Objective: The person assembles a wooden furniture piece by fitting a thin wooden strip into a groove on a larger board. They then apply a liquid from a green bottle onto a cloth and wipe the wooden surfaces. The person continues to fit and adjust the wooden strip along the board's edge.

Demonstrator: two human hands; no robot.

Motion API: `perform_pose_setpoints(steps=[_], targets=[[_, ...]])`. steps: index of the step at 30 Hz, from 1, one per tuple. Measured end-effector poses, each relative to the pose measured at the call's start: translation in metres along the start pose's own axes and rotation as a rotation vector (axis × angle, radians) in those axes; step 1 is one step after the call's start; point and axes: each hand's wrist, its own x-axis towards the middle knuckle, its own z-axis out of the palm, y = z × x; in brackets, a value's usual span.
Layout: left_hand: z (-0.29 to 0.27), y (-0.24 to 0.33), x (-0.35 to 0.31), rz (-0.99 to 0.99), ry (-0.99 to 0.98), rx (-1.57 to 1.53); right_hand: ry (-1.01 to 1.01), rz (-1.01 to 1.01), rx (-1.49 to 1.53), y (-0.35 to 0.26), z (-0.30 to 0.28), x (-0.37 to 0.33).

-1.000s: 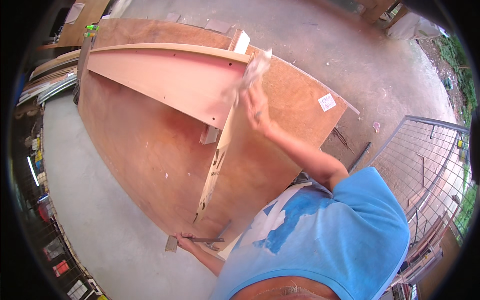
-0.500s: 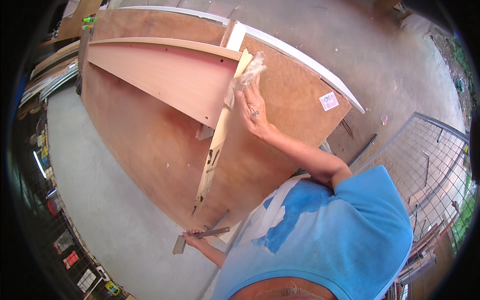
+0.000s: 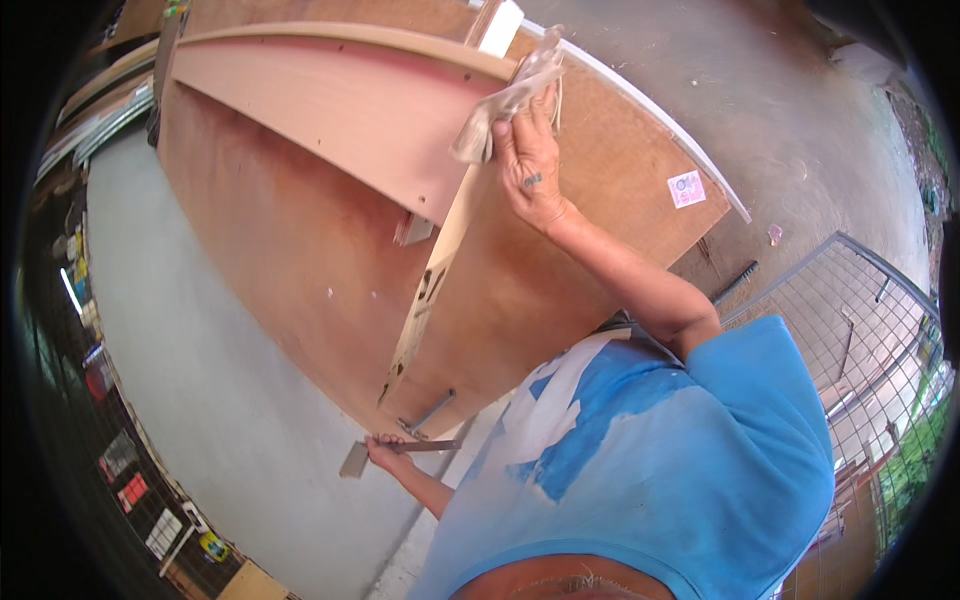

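A crumpled pale rag (image 3: 500, 108) is under the fingers of my right hand (image 3: 530, 165). It wraps the upper end of a pale wooden strip (image 3: 430, 280) with dark printed marks, at the end of a pinkish plywood panel (image 3: 350, 120). The panel stands on a large brown wooden sheet (image 3: 320, 255). At the lower left, my left hand (image 3: 385, 452) is closed round a flat L-shaped tool (image 3: 428, 446) that looks like a try square. Beside that hand, a hammer (image 3: 432, 408) lies on the sheet's near edge.
A grey wire-mesh panel (image 3: 850, 320) stands at the right. Stacked boards (image 3: 110, 110) lie at the far left, and shelves with small items (image 3: 130, 490) run along the lower left. A pale strip (image 3: 660, 110) edges the sheet's far side. Bare concrete floor (image 3: 200, 330) shows at the left.
My right hand and the rag have moved up along the wooden strip, toward its far end. The left hand, with the L-shaped tool, has shifted slightly upward in view.
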Motion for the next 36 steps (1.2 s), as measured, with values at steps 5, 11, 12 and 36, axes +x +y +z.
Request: perform_pose_setpoints(steps=[5,11,12,36], targets=[[0.031,-0.012,0.028,-0.087,-0.05,-0.015,-0.294,-0.085,-0.111,-0.019,0.022,-0.105],[0.056,-0.014,0.048,-0.032,-0.157,0.161,-0.13,0.071,-0.022,0.003,0.017,-0.057],[0.048,-0.021,0.054,0.001,-0.173,0.249,-0.094,0.097,0.019,0.004,0.01,-0.037],[0.042,-0.074,0.133,-0.273,-0.412,0.082,0.143,-0.1,-0.168,0.009,0.037,-0.064]])
